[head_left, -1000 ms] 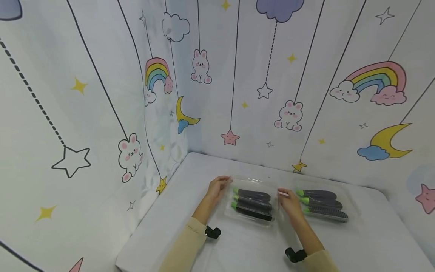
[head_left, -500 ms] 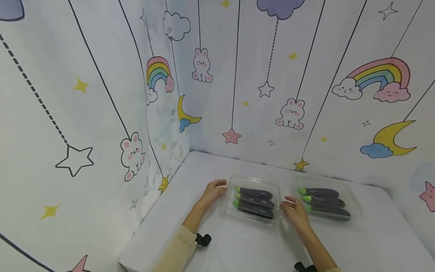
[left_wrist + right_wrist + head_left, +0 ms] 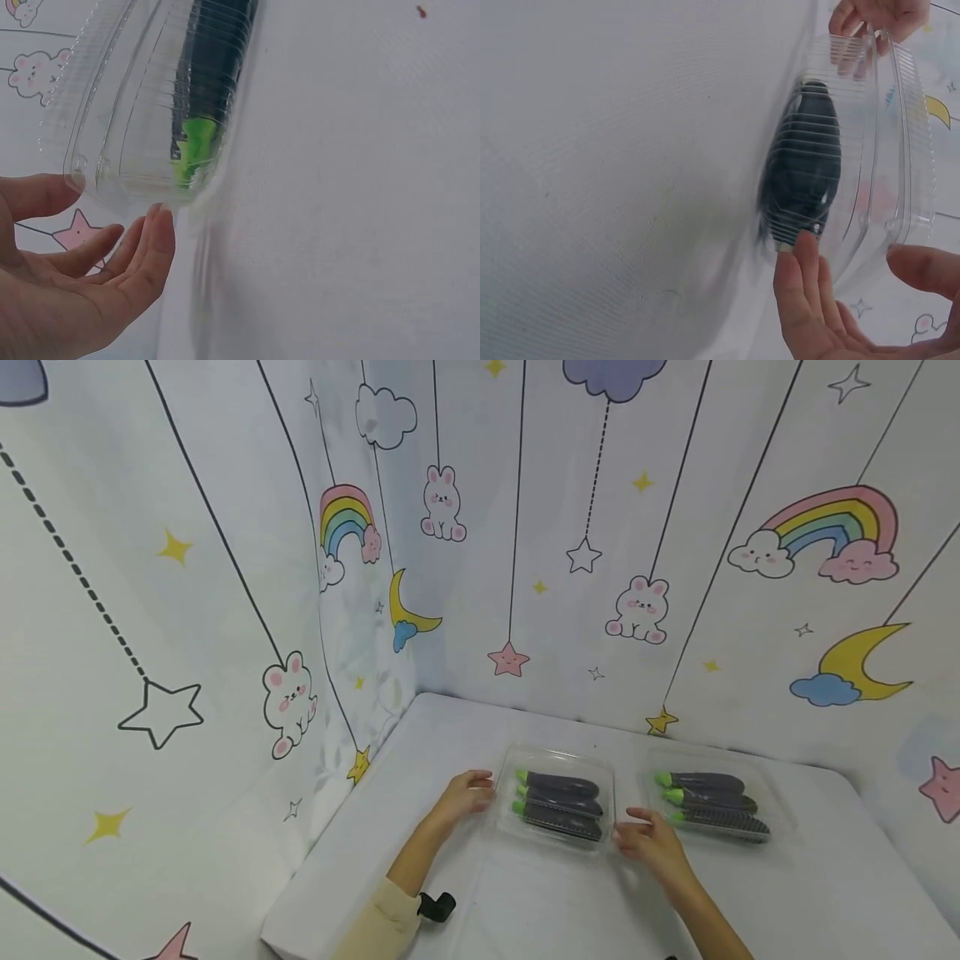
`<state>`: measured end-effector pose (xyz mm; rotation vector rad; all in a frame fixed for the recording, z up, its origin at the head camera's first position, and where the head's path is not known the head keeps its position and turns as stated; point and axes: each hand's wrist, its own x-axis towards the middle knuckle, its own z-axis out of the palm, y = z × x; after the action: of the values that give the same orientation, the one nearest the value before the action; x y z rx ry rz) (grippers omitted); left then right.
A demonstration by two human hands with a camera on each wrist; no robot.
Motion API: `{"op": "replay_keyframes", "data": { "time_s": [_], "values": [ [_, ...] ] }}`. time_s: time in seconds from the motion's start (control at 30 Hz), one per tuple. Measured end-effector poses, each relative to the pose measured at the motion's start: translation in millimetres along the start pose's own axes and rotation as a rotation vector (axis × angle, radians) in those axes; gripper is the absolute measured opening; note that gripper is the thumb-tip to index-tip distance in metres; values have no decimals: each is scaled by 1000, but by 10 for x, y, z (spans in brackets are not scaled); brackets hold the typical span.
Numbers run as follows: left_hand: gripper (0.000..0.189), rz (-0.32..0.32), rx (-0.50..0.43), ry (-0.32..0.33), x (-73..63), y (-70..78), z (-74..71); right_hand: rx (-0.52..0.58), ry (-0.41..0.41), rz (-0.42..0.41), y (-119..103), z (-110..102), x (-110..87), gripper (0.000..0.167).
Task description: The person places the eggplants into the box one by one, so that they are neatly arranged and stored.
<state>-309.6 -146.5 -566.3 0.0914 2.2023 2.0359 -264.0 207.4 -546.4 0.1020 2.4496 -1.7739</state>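
A clear plastic clamshell box [image 3: 553, 846] lies on the white table with three eggplants [image 3: 564, 804] inside, their green stem ends to the left. Beside its left end is my left hand [image 3: 457, 802], fingers loosely bent and thumb apart. In the left wrist view the fingertips [image 3: 161, 225] are at the box's end wall [image 3: 142, 180]; whether they touch is unclear. My right hand [image 3: 658, 847] is at the other end, thumb and fingers spread around the lower corner. In the right wrist view its fingertips [image 3: 806, 244] are against or close to the ridged wall.
A second clear box [image 3: 776, 802] holding three eggplants [image 3: 712, 806] stands to the right on the table [image 3: 540, 910]. White curtains [image 3: 465, 610] printed with rabbits, stars and rainbows hang behind and to the left of the table.
Both hands have let go of the box's ends and drawn back toward the person, with the left hand also shifting left. The box has stayed nearly in place.
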Motion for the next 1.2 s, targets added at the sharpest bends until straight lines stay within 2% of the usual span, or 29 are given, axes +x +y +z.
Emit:
{"op": "replay_keyframes", "data": {
  "time_s": [0.07,0.23,0.37,0.5,0.6,0.77,1.0,1.2],
  "values": [
    [49,15,1,-4,-39,-9,2,29,-5,14,-2,5,-11,64],
    [44,-1,-6,-28,-147,-11,-1,118,-37,82,-2,31,-29,56],
    [40,-28,0,-45,-208,-19,-12,105,-61,126,-9,48,-37,45],
    [34,-39,-32,-69,-243,-48,-13,110,-98,161,-5,32,-44,41],
    [31,-55,-81,-94,-259,-63,-4,127,-165,152,28,-10,-54,44],
    [26,-74,-94,-94,-272,-68,12,182,-260,117,93,-79,-61,49],
    [30,-109,-111,-81,-292,-19,13,223,-255,136,114,-89,-66,46],
    [29,-104,-143,-79,-300,-27,34,248,-222,164,119,-69,-86,39]
  ]
}}
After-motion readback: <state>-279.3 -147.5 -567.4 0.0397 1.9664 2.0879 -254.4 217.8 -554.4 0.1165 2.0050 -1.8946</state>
